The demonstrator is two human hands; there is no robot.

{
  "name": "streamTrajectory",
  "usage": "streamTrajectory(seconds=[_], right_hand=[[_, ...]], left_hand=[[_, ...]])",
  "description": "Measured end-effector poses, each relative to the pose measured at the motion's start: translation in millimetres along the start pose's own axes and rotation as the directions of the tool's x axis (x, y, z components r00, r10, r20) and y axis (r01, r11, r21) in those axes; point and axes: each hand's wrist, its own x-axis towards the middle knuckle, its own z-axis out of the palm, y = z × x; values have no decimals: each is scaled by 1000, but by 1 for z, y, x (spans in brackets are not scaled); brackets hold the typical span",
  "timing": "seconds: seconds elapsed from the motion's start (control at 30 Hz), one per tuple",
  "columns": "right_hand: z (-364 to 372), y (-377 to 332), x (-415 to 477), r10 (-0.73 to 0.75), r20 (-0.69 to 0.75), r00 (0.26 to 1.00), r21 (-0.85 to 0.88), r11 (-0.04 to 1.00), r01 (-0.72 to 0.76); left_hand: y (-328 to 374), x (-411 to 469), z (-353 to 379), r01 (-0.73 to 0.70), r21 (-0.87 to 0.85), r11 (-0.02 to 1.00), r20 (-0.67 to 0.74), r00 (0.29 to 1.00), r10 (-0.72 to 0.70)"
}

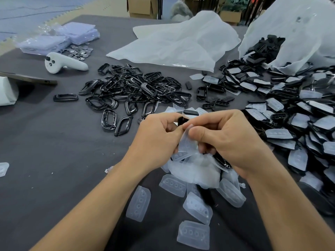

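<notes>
Translucent silicone pad point(187, 142) pinched by right hand point(230, 142), thumb over fingers; left hand point(155, 136) pinches black shell point(182, 121) touching pad's top edge, above table point(54, 142) middle. Likely light, floppy, stretchy: grip near edge, peel slowly. Loose pads point(197, 207) beneath; black frames point(134, 87) beyond.

Glossy black frames point(134, 91), translucent white pads point(138, 203), a white controller point(63, 63), on a dark grey table point(54, 142).

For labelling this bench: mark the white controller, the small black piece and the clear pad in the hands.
white controller point(60, 63), head view, middle of its body.
small black piece point(182, 121), head view, its exposed shiny end.
clear pad point(186, 144), head view, its visible middle.
</notes>
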Motion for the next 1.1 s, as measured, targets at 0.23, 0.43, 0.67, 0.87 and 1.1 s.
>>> streamTrajectory(seconds=[0.23, 0.43, 0.67, 0.87, 1.1], right_hand=[[7, 4, 0, -86, -209, 974, -163, 985, 52], [9, 9, 2, -196, -317, 928, -273, 956, 108], [9, 14, 4, -229, -337, 913, -306, 944, 124], [7, 15, 7, -224, -307, 925, -274, 952, 139], [7, 15, 9, -175, -299, 938, -216, 970, 112]], left_hand=[[5, -1, -3, 27, -72, 997, -14, 1000, -28], [11, -3, -3, 41, -230, 972, 48, 998, -31], [12, -3, -6, 123, -308, 943, 109, 990, -93], [10, -3, -5, 182, -282, 942, 59, 983, -172], [14, -4, -6, 197, -265, 944, 89, 980, -179]])
